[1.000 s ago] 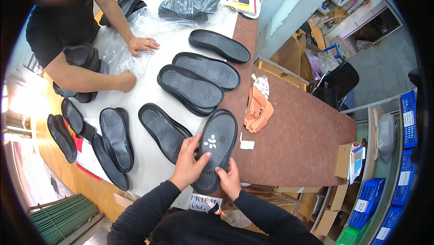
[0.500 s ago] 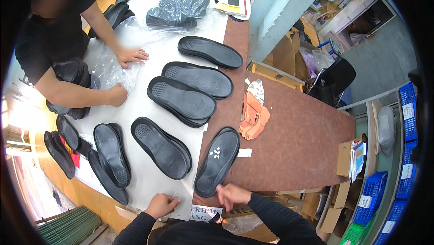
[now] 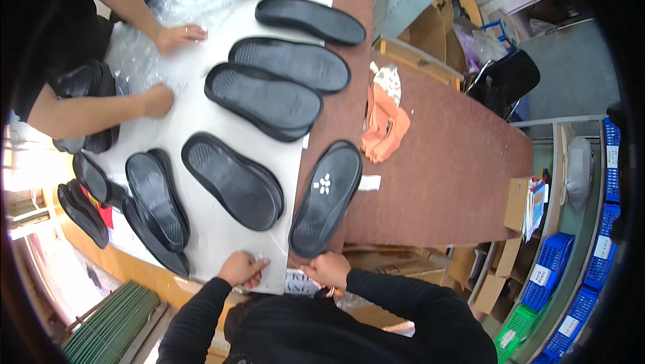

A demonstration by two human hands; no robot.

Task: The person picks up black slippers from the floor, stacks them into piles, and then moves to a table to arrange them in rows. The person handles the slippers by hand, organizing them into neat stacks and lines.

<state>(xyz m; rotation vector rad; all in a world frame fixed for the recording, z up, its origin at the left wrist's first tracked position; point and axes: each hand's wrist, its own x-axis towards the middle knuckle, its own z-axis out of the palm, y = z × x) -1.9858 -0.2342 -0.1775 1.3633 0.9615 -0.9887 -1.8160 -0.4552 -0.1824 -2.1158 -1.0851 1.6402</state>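
My left hand [image 3: 243,270] is at the near edge of the white sheet [image 3: 208,250], its thumb and fingers pinched together. Something small, pale and thin shows at the thumb tip, too small to name. My right hand [image 3: 327,271] is closed at the table edge, just below the near end of a black shoe sole [image 3: 321,213]; whatever it grips is hidden. Several small white pieces [image 3: 324,183] lie on that sole. To its left rests a stacked pair of black soles [image 3: 232,179]. Farther off are more black soles [image 3: 265,101], some overlapping.
An orange cloth glove or wrap [image 3: 385,122] and a white slip [image 3: 369,183] lie on the brown table [image 3: 443,183]. Across the sheet, another person's hands [image 3: 158,100] rest on clear plastic. Blue baskets [image 3: 547,277] stand on shelves at right, near cardboard boxes [image 3: 494,290].
My right hand has moved left and its fingers have closed in at the table edge. The left hand stays pinched near the same spot. The whole view has shifted, with the table sitting higher.
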